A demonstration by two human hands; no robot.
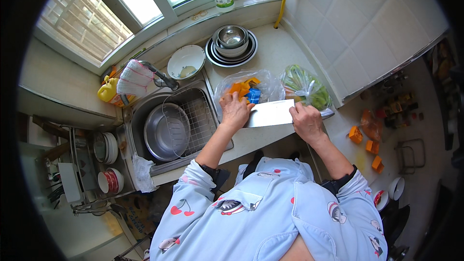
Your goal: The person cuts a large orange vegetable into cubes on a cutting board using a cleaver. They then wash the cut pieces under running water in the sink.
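My right hand (307, 121) grips the handle of a cleaver (272, 114). Its broad steel blade points left, level with the counter's front edge. At the blade's far end is my left hand (232, 110), thumb by the blade and fingertips over the rim of a clear plastic bag (271, 81). Whether those fingers pinch anything is hidden. Orange pumpkin pieces or peelings (239, 88) and a blue packet (253, 95) lie inside the bag. Right of it sits a tied plastic bag of green vegetables (308, 87).
A sink (136, 130) with a metal basin (165, 134) and wire rack (203, 116) is at left. Stacked bowls (232, 38) and a patterned dish (186, 61) stand behind. Pumpkin chunks (372, 146) lie on the right-hand counter (349, 174). A yellow hose (281, 9) runs down the corner.
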